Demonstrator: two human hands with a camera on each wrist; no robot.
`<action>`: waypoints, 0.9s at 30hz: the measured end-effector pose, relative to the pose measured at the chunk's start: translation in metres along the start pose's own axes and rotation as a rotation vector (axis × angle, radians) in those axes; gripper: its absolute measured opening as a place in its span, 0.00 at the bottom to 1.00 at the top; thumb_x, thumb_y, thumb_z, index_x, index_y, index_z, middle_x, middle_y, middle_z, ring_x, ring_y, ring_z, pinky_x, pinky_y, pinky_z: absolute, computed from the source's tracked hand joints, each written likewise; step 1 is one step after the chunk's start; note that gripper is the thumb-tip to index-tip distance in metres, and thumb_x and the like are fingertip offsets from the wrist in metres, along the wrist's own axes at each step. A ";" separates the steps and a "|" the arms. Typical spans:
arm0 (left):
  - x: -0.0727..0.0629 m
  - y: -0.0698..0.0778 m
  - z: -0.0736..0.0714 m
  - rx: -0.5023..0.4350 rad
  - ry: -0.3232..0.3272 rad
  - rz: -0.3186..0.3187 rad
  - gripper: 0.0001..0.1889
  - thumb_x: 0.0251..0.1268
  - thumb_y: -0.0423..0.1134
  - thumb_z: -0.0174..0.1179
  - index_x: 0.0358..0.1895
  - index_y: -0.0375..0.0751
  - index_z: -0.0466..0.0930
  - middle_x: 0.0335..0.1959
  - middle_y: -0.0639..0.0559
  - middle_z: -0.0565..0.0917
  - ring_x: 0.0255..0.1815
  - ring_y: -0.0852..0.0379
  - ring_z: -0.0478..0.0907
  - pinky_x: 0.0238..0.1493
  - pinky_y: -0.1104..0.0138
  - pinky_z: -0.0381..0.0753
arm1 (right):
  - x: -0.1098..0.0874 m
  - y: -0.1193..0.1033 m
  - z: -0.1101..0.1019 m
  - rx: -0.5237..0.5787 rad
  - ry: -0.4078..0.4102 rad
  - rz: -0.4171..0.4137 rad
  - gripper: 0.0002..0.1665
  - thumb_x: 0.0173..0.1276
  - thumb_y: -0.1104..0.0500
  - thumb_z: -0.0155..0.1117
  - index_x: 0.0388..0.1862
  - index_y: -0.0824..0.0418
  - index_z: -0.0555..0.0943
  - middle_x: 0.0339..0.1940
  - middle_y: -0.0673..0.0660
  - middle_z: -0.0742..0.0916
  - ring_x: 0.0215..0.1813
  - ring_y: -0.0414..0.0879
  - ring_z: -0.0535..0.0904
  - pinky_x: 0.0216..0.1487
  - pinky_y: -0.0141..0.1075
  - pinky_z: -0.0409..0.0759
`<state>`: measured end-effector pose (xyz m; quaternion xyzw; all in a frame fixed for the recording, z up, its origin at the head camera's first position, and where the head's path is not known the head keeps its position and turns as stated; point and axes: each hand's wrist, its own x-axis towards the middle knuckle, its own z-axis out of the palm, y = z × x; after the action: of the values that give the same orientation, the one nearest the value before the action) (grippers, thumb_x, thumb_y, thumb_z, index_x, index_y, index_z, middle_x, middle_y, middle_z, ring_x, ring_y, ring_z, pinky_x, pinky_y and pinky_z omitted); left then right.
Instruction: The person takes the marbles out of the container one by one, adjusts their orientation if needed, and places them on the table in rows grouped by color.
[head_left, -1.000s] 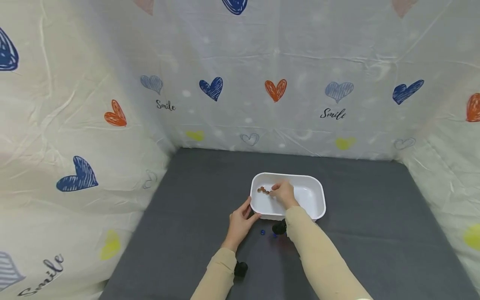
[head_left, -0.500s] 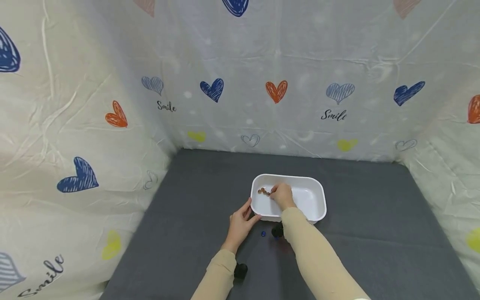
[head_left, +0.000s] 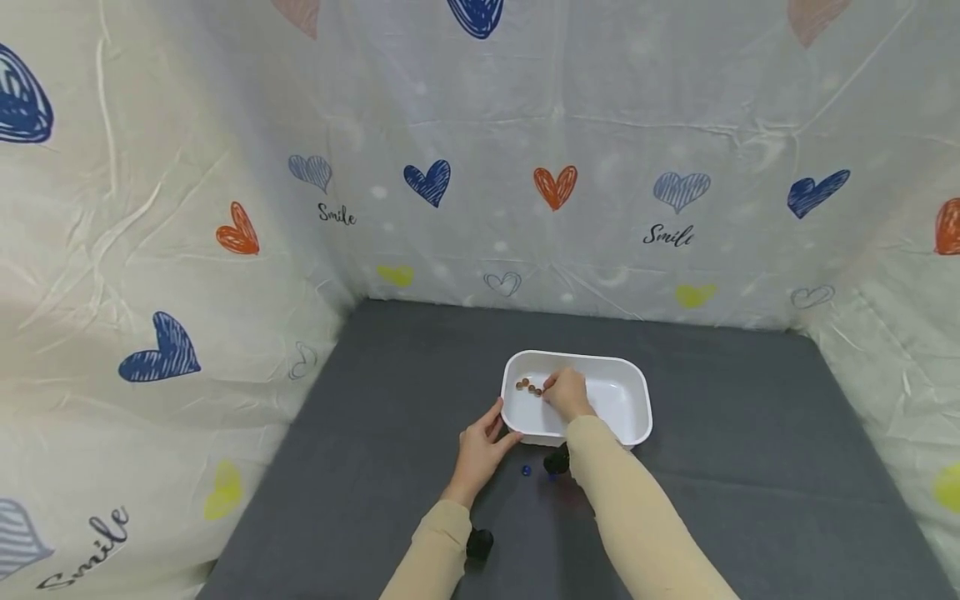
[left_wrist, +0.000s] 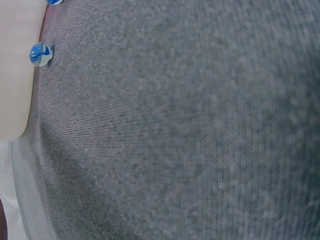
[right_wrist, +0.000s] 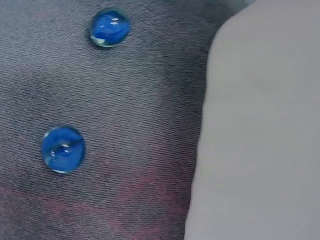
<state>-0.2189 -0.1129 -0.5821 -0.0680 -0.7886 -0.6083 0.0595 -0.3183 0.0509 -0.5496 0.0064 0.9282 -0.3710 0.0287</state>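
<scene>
A white rectangular tray [head_left: 621, 392] rests on the dark cloth. In its left part several small brown marbles [head_left: 528, 387] make a short uneven line. My right hand [head_left: 568, 393] reaches into the tray from the front, thumb and fingertips pinched on a brown marble at the line's right end, which they mostly cover. My left hand [head_left: 480, 450] lies at the near left corner, straight fingers against the left wall and thumb along the front one. In front of the tray are two blue glass marbles [right_wrist: 63, 149], beneath my right wrist; the left wrist view shows one blue marble [left_wrist: 41, 54] beside the tray wall.
Dark grey cloth [head_left: 405, 375] covers the table. White curtains [head_left: 480, 108] printed with hearts stand behind and on both sides. Black wrist cameras [head_left: 480, 543] hang under the beige sleeves, the right one close to the tray's front wall.
My right fingers, blurred a second ago, have come down and steadied at the end of the brown marbles, which sit slightly farther apart. The left hand stays at the tray corner.
</scene>
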 end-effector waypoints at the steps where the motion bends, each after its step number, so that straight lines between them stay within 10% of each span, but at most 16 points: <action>1: 0.000 0.000 0.001 -0.005 -0.003 -0.002 0.37 0.53 0.34 0.67 0.67 0.32 0.60 0.67 0.40 0.62 0.63 0.49 0.64 0.55 0.73 0.72 | -0.001 0.001 -0.001 0.008 -0.004 0.003 0.06 0.45 0.72 0.67 0.25 0.67 0.85 0.25 0.56 0.85 0.36 0.53 0.77 0.37 0.39 0.78; 16: 0.002 0.001 -0.001 0.049 0.009 -0.017 0.38 0.52 0.36 0.68 0.67 0.33 0.62 0.66 0.41 0.63 0.62 0.51 0.66 0.54 0.73 0.73 | -0.024 0.002 -0.039 0.363 0.104 -0.017 0.11 0.59 0.60 0.68 0.39 0.65 0.85 0.34 0.56 0.86 0.41 0.51 0.80 0.44 0.44 0.79; 27: 0.003 0.002 0.001 0.045 0.016 -0.024 0.37 0.53 0.37 0.68 0.67 0.36 0.62 0.66 0.43 0.63 0.62 0.52 0.67 0.54 0.73 0.72 | -0.075 0.010 -0.069 0.700 0.011 -0.122 0.14 0.60 0.63 0.67 0.44 0.70 0.83 0.39 0.60 0.86 0.43 0.48 0.81 0.50 0.39 0.79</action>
<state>-0.2218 -0.1111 -0.5803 -0.0521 -0.8024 -0.5915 0.0601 -0.2467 0.1061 -0.5027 -0.0376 0.7435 -0.6677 -0.0025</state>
